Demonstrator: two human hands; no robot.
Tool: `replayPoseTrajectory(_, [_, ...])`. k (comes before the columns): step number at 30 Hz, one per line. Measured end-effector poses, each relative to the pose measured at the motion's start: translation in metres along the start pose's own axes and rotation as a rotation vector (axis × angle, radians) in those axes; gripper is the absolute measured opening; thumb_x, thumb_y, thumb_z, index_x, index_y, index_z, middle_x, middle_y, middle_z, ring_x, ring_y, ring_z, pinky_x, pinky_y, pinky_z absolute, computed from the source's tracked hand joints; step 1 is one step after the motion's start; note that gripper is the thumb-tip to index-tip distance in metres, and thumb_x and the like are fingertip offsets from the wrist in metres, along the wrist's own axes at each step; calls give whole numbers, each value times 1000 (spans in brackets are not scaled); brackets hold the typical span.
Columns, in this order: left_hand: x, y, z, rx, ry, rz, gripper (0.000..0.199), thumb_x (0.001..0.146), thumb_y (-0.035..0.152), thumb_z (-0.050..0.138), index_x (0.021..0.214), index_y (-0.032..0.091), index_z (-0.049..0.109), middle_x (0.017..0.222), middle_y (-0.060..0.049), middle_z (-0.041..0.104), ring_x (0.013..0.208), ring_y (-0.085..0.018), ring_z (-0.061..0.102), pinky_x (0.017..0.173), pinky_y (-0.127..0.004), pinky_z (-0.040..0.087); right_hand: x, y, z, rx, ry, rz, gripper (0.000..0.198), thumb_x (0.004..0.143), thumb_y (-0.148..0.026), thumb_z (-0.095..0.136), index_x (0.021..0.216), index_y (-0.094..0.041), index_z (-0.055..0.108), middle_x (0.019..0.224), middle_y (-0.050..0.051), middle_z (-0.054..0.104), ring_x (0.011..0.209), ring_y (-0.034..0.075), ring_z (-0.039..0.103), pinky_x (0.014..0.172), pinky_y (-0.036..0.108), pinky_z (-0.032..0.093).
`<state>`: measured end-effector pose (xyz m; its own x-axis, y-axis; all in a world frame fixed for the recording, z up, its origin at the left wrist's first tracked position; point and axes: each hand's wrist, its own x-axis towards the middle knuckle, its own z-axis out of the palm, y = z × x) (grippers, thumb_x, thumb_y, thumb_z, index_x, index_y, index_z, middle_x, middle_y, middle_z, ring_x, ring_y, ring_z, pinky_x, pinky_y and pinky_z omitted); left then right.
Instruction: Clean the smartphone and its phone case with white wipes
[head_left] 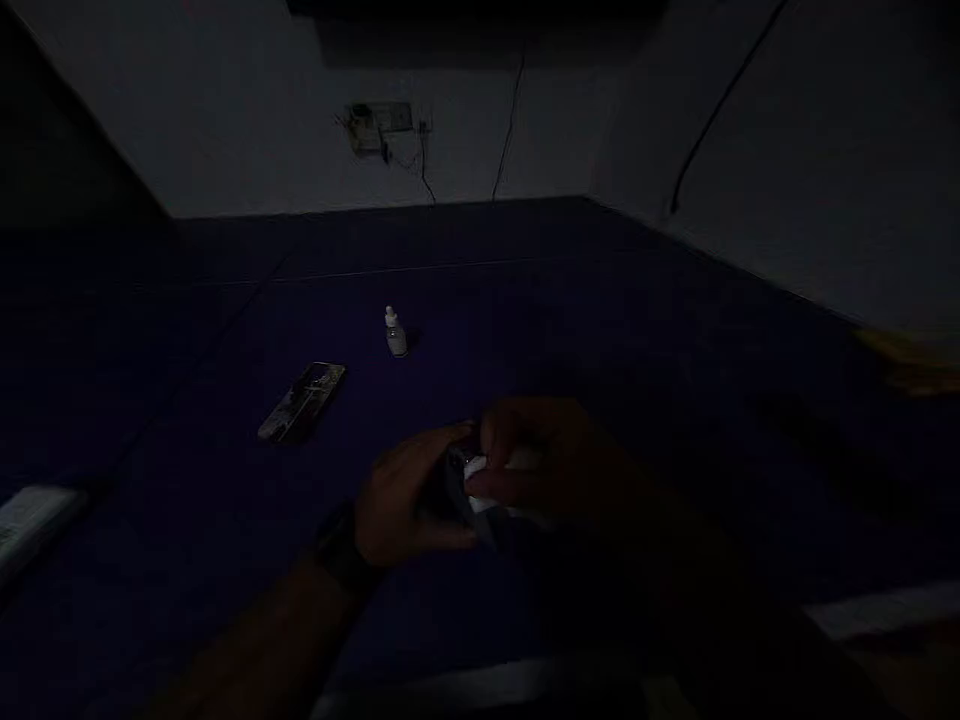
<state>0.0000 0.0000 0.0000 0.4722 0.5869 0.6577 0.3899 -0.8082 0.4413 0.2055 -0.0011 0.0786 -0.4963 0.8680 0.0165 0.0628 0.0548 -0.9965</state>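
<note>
In the dim light, my left hand (405, 490), with a dark watch (349, 550) on its wrist, is curled round a dark object with a shiny edge (456, 462); its kind is too dark to tell. My right hand (532, 455) pinches a soft white piece, like tissue or cloth (477, 468), against that object. Part of the white piece shows below the right fingers. Beyond the hands, a small bottle with a white dropper-type top (396, 338) stands upright on the dark blue surface (465, 320). A phone-shaped item (304, 402) lies left of it.
A white box-like thing (34, 520) sits at the left edge. Something yellow (911, 360) lies at the far right by the wall. On the back wall, a socket panel (381, 125) has loose wires. A pale strip (465, 690) runs along the near edge.
</note>
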Motion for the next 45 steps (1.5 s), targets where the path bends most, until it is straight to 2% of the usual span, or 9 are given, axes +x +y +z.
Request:
replayPoseTrajectory(4, [2,-1,3,-4,2,1,76,85,64,66,144,20,44,129,-14,66,114,-29,68,96,-40,57,-2,1,-16,-75,-25,68,32,63,-37,87,65,-18,60,64,-3,60,57,11,54,51,21,40])
replayPoseTrajectory(8, [4,-1,5,5,-5,8,78,84,66,66,144,20,45,125,-15,68,110,-29,70,93,-41,59,-2,2,-14,-73,70,52,32,65,-40,85,68,-18,62,62,-3,60,54,10,51,48,21,38])
replayPoseTrajectory(13, [6,0,4,8,13,40,76,85,63,67,144,20,45,126,-14,69,111,-28,70,93,-40,59,-3,1,-16,-101,-55,86,31,63,-37,86,66,-18,62,63,-3,61,56,11,55,51,22,42])
replayPoseTrajectory(18, [5,-2,6,41,9,85,78,86,66,64,143,17,45,125,-15,69,112,-27,69,96,-41,58,1,2,-15,-112,81,58,30,65,-39,85,69,-18,64,64,-3,62,56,11,54,50,21,40])
replayPoseTrajectory(25, [5,-5,5,198,-29,193,70,92,60,60,143,16,44,121,-14,71,110,-26,70,103,-43,54,-3,-5,-23,-180,4,122,31,64,-40,86,68,-18,63,62,-3,61,55,10,54,48,20,39])
replayPoseTrajectory(28, [5,-7,5,248,-79,175,64,91,53,64,141,17,47,122,-13,70,116,-28,66,113,-54,41,-5,-10,-31,-220,25,147,30,67,-39,84,71,-18,63,63,-3,60,55,10,54,47,19,38])
replayPoseTrajectory(32, [3,-11,6,302,-94,160,53,87,33,74,136,26,54,141,-13,57,137,-37,44,114,-72,23,-7,-12,-38,-246,-67,146,25,71,-38,80,79,-19,65,69,-2,63,59,11,56,50,20,41])
replayPoseTrajectory(35, [0,-14,7,272,-99,148,54,86,23,74,136,27,54,148,-13,49,143,-38,34,111,-67,34,-8,-10,-42,-295,-114,170,24,73,-38,79,86,-20,69,78,-1,67,66,13,60,56,22,45])
replayPoseTrajectory(45, [6,-20,10,207,-239,200,41,103,42,47,136,18,50,128,-12,65,133,-31,46,113,-55,37,-1,21,-28,-373,-118,348,19,78,-38,73,81,-19,71,77,0,68,66,13,59,58,23,42])
